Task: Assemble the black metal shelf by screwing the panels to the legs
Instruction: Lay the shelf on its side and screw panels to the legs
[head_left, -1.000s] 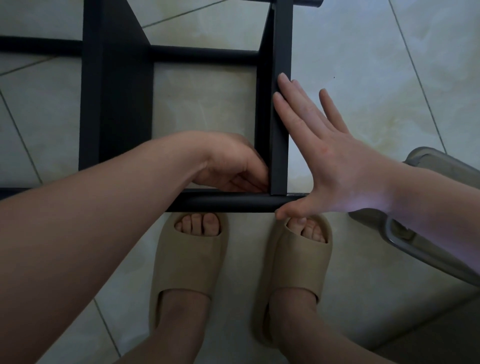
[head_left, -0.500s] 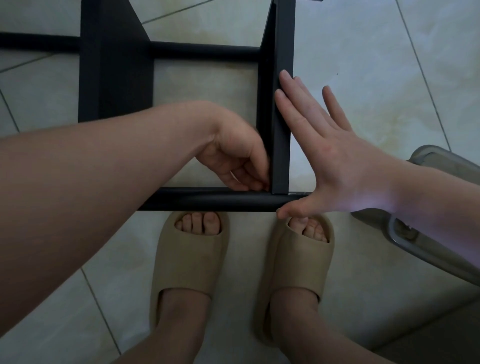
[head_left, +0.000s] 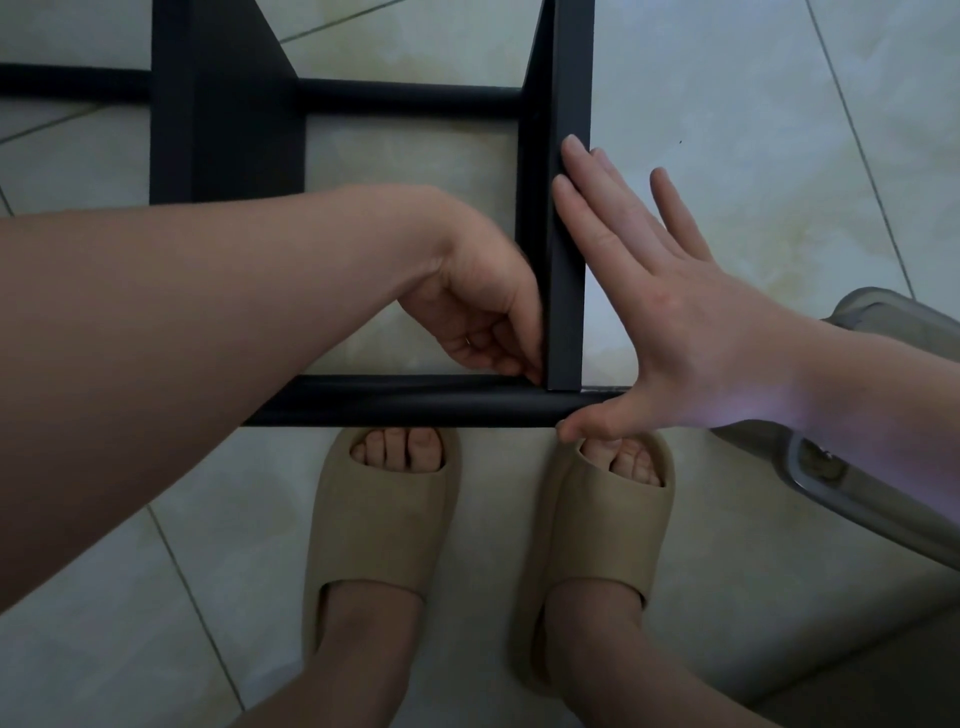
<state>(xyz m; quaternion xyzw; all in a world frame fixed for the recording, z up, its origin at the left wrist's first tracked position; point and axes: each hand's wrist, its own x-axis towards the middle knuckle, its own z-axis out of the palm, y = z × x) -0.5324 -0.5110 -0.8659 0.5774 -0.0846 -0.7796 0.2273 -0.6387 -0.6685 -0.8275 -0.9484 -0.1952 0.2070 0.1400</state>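
Note:
The black metal shelf lies on its side on the tiled floor. A round leg tube (head_left: 415, 402) runs across just in front of my feet, and an upright panel (head_left: 569, 260) meets it at a corner. My left hand (head_left: 483, 312) reaches inside that corner with curled fingers. Its fingertips pinch something small at the joint, a screw by its place, hidden by the fingers. My right hand (head_left: 675, 322) lies flat and straight against the panel's outer face, with the thumb on the tube. A second panel (head_left: 223, 130) and a far tube (head_left: 405, 98) sit behind.
My feet in beige slippers (head_left: 384, 519) stand right against the near tube. A grey plastic seat or stool (head_left: 872, 499) sits at the right, partly under my right forearm. Pale floor tiles (head_left: 727, 104) surround the frame.
My left wrist has turned and the forearm has swung higher across the view, while the fingertips stay at the inner corner. My right hand keeps its flat hold on the panel.

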